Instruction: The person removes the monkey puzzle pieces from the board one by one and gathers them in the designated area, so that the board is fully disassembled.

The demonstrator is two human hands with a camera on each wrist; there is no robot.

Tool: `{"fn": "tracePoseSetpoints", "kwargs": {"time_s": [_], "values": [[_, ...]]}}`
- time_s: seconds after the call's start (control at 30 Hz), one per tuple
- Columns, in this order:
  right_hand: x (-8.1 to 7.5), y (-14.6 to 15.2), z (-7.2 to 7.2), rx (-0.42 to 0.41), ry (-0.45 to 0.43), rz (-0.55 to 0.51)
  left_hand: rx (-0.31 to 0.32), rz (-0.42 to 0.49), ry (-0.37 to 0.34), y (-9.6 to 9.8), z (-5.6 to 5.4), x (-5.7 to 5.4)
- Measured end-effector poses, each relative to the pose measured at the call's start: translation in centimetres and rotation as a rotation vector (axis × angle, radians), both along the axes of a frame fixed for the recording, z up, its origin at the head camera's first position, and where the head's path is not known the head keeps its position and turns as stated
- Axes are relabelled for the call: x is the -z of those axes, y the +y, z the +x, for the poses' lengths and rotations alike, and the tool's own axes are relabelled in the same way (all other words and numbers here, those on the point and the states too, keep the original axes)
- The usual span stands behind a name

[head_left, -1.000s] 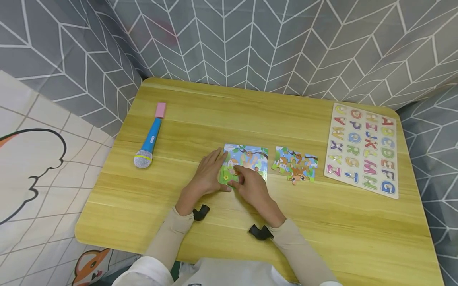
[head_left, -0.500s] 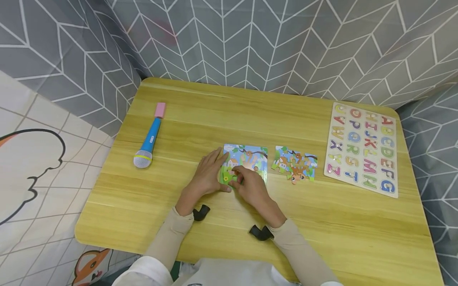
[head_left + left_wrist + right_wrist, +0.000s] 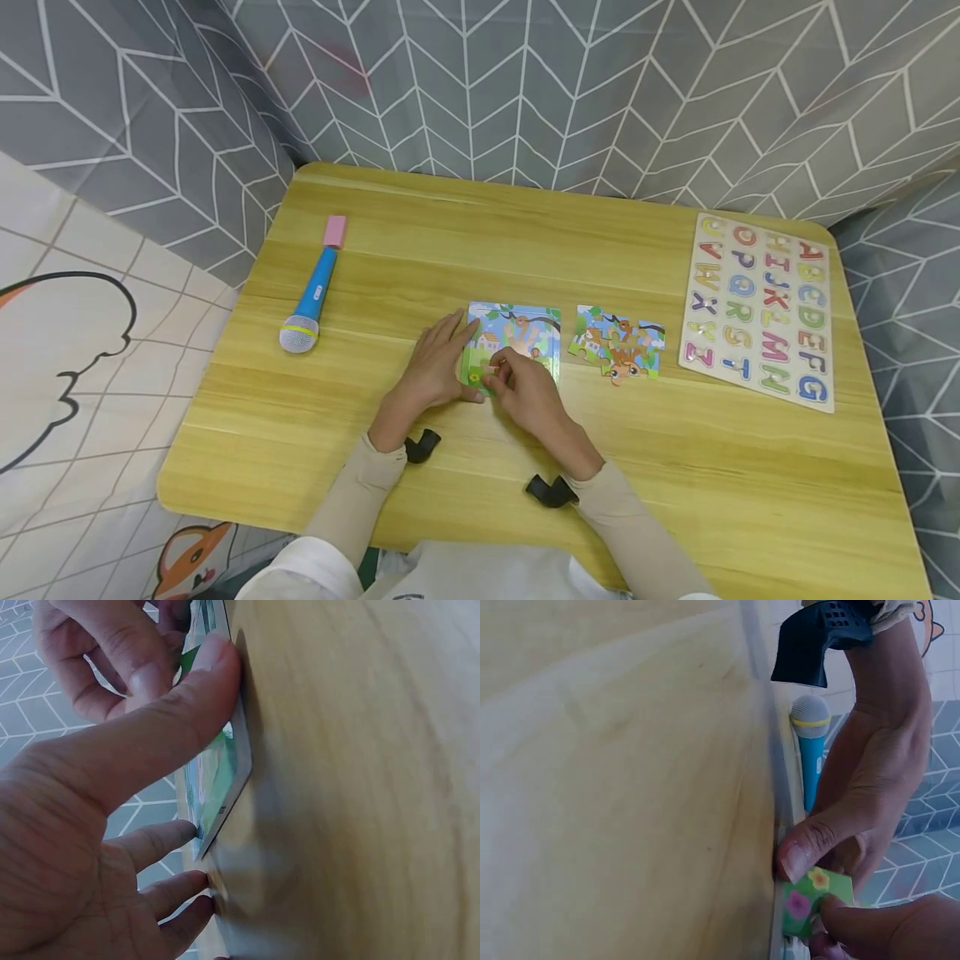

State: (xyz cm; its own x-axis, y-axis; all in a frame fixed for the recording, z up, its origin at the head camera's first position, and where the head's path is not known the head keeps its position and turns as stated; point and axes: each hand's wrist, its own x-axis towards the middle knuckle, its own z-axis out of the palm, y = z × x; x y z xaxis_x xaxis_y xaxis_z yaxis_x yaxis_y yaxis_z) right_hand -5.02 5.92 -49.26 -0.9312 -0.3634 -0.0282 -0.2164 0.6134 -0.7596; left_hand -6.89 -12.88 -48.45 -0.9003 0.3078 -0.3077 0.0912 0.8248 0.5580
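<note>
A picture puzzle board (image 3: 551,321) with a house, a branch and green ground lies on the table. My left hand (image 3: 433,367) rests along its left side, fingers extended, the thumb (image 3: 214,664) at the near edge. Between thumb and forefinger my right hand (image 3: 531,392) pinches a green puzzle piece (image 3: 799,904) with pink and yellow flowers, tilted up over the near part of the board. The fingers hide part of the piece and of the board's lower right. A cluster of puzzle pieces (image 3: 621,346) lies right of the board, partly overlapping.
An alphabet board (image 3: 759,317) lies at the table's right. On the left are a blue toy microphone (image 3: 311,300) and a pink block (image 3: 336,232). Black curved mounts sit at both wrists. Patterned curtains (image 3: 525,92) hang behind the wooden table (image 3: 420,225).
The right fingers have shifted slightly toward the body over the board, and the piece has turned a little. More of the house picture shows. The left hand stays in place.
</note>
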Motion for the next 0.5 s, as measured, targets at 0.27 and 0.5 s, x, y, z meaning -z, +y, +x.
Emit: {"fn": "tracePoseSetpoints", "kwargs": {"time_s": [0.27, 0.5], "values": [[-0.6, 1.0, -0.1, 0.012, -0.023, -0.057, -0.005, -0.016, -0.022, -0.1, 0.0, -0.2], [-1.2, 3.0, 0.3, 0.121, -0.072, -0.119, -0.023, -0.026, -0.045, -0.2, 0.0, -0.3]]}}
